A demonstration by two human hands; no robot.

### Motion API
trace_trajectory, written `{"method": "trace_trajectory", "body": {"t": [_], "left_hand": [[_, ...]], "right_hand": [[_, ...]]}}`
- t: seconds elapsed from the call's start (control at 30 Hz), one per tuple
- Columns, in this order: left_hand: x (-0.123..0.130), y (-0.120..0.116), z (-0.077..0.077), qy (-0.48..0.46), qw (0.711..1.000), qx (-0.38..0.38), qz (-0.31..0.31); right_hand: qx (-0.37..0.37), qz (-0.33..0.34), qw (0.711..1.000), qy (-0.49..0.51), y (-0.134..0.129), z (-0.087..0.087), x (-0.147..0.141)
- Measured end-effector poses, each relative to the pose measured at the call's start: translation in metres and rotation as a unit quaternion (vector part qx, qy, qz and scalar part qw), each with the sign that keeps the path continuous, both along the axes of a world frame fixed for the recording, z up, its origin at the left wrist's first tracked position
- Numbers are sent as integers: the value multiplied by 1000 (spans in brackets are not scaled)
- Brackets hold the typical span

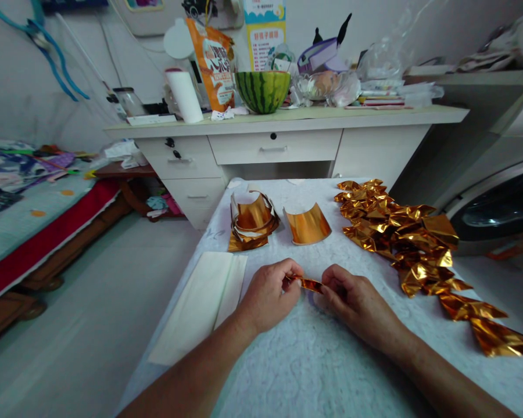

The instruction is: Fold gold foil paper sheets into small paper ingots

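Between my two hands stretches a narrow folded strip of gold foil paper [310, 284]. My left hand [273, 293] pinches its left end, and my right hand [353, 299] grips the right end with thumb and fingers. Just beyond them a single curved gold sheet [307, 225] lies on the cloth-covered table. To its left sits a curled stack of gold sheets [253, 220] with pale edges. Many folded gold foil pieces [396, 232] are heaped along the right side, the nearest trailing toward the table's right edge.
Cream paper [200, 302] lies flat by my left forearm. Behind the table [287, 371] stands a white desk [274, 145] with half a watermelon [262, 92], an orange pouch [213, 67] and a white roll [185, 96]. A washing machine [497, 191] is at right, a bed [39, 209] at left.
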State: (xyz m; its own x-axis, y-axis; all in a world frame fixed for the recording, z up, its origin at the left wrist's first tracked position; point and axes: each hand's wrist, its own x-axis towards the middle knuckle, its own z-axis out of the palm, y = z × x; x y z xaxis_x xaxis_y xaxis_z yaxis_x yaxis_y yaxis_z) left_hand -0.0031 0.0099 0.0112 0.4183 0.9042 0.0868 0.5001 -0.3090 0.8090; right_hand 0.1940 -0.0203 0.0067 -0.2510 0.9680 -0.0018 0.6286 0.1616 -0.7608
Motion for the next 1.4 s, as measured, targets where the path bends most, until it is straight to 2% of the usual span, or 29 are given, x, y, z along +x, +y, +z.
{"method": "trace_trajectory", "body": {"t": [0.17,0.43,0.77,1.4], "left_hand": [[-1,-1,2,46,999,25,-5],[0,-2,6,92,995,32,12],[2,-3,1,145,988,48,7],[4,-6,2,169,984,49,-9]], "right_hand": [[10,-9,1000,-28,1,-2,-1],[-3,-11,1000,-17,3,-1,4],[9,-25,999,-32,1,-2,1],[24,-25,997,-72,-1,-1,-1]]}}
